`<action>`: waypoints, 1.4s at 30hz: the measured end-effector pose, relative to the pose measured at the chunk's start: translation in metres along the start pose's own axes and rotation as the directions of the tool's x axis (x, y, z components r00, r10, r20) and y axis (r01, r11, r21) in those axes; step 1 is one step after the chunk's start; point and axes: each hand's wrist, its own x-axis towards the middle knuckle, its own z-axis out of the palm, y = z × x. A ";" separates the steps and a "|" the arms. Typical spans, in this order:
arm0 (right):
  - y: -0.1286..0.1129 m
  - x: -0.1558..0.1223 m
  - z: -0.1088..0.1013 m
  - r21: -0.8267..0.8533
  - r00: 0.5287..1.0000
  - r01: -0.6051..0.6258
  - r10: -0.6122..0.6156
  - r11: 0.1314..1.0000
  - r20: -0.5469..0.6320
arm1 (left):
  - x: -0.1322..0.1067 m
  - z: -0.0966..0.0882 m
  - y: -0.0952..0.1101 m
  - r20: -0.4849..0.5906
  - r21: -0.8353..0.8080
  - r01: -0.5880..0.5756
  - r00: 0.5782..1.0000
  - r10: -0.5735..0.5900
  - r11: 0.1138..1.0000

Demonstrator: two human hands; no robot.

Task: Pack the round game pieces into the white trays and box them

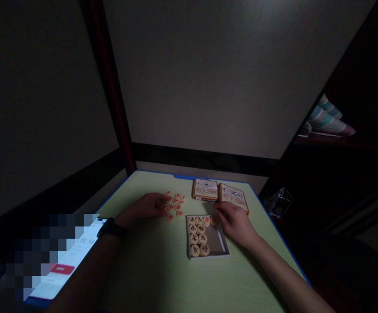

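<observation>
Surface point(159, 252): pale green, blue-edged, carries everything noted below; all places referred to the tray.

Tray point(213, 244): shallow, partly filled, so judged partway along. Done: ten pieces in it, four in the far row and two columns of three below, most black-marked. Left: the near right part is bare, and a group of red-marked pieces point(178, 207) lies loose beyond the tray's left side, roughly ten.

First box point(205, 190) and second box point(233, 198): side by side past the tray's far edge.

Right hand point(236, 219): at the tray's far right corner, fingers bent close together, tips just beside a red-marked piece point(213, 221) in the far row; cannot tell whether they grip it.

Left hand point(148, 205): left of the tray, fingers partly curled at the loose group's edge; grip cannot be told.
</observation>
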 end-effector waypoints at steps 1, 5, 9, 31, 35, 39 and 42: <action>-0.001 0.000 -0.001 0.000 1.000 -0.002 0.002 1.000 0.013 | -0.001 0.000 0.001 0.007 0.001 -0.008 1.000 0.008 1.000; -0.005 0.000 -0.004 0.015 0.998 0.023 -0.024 1.000 0.061 | -0.003 -0.001 0.005 0.016 0.023 -0.023 1.000 0.023 0.999; -0.008 0.000 -0.004 0.010 0.998 0.021 -0.022 1.000 0.057 | -0.004 -0.002 0.005 0.022 0.042 -0.037 0.999 0.036 0.998; -0.001 0.000 0.002 -0.003 1.000 -0.004 0.004 1.000 0.030 | -0.003 0.009 0.011 0.044 0.130 -0.224 0.974 0.220 0.966; -0.002 0.000 0.002 0.006 0.999 0.007 -0.007 1.000 0.035 | -0.001 0.015 0.010 0.061 0.126 -0.234 0.972 0.228 0.964; -0.004 0.000 0.002 0.007 0.999 0.004 -0.005 1.000 0.039 | -0.001 0.015 0.012 0.007 0.143 -0.246 0.969 0.248 0.959; -0.003 0.000 0.002 0.013 0.999 0.005 -0.006 1.000 0.039 | -0.002 0.012 0.012 0.007 0.123 -0.278 0.960 0.279 0.953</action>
